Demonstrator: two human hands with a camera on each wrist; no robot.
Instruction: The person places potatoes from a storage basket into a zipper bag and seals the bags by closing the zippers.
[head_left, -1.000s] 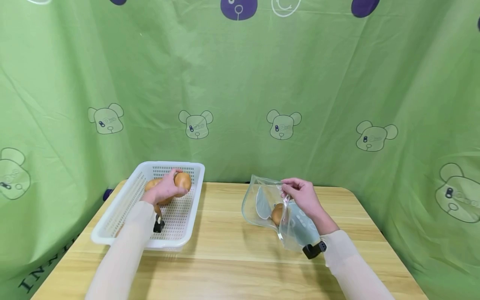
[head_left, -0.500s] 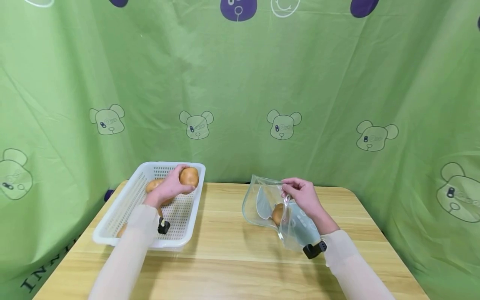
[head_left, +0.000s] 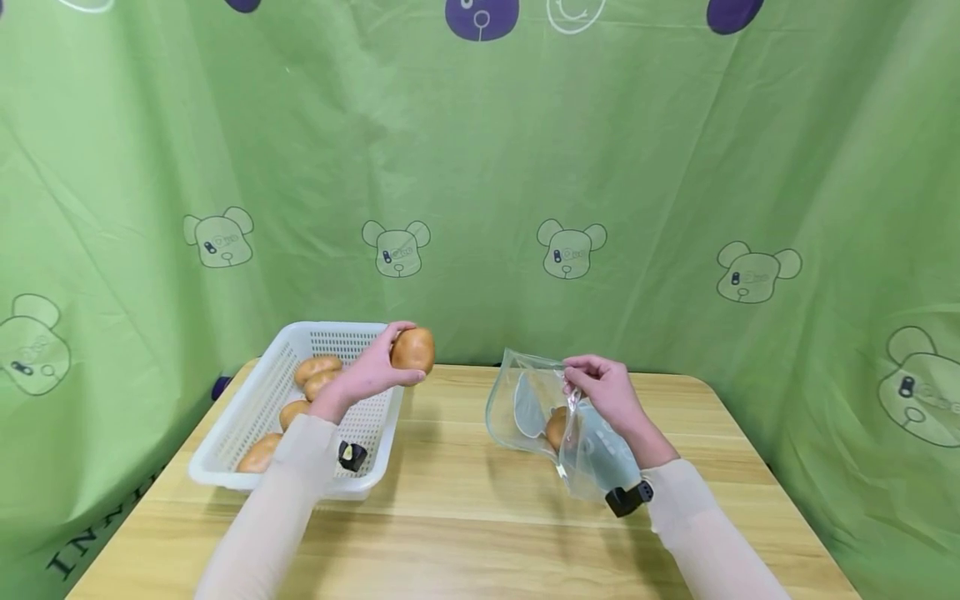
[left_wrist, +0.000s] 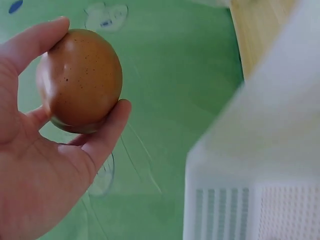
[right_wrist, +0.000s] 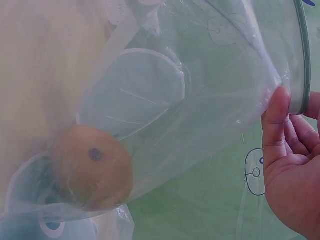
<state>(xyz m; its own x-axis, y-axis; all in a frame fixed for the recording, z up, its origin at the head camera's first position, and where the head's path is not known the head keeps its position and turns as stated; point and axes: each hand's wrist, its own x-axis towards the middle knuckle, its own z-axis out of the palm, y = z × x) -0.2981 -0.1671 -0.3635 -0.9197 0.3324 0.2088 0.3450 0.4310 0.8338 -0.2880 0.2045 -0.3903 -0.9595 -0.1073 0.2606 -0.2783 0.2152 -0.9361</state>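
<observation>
My left hand [head_left: 367, 375] grips a smooth, brown, speckled, rounded piece of produce [head_left: 413, 350] between thumb and fingers, above the right rim of the white basket. In the left wrist view this produce [left_wrist: 82, 80] looks glossy, with dark dots. My right hand [head_left: 609, 396] pinches the edge of a clear zip bag [head_left: 504, 408] and holds it up, its mouth spread toward the left. Inside the bag lies a similar brown piece [head_left: 556, 428]; the right wrist view shows a dark spot on this piece [right_wrist: 92, 167] through the plastic.
The white perforated basket [head_left: 390, 417] stands at the left of the wooden table [head_left: 450, 500]. Several brown pieces [head_left: 258, 452] lie in it, partly behind my left arm. A green printed curtain [head_left: 480, 167] hangs around the table's back and sides.
My left hand has lifted the brown piece out of the basket and moved it right, to just past the rim. My right hand and the bag have stayed in place.
</observation>
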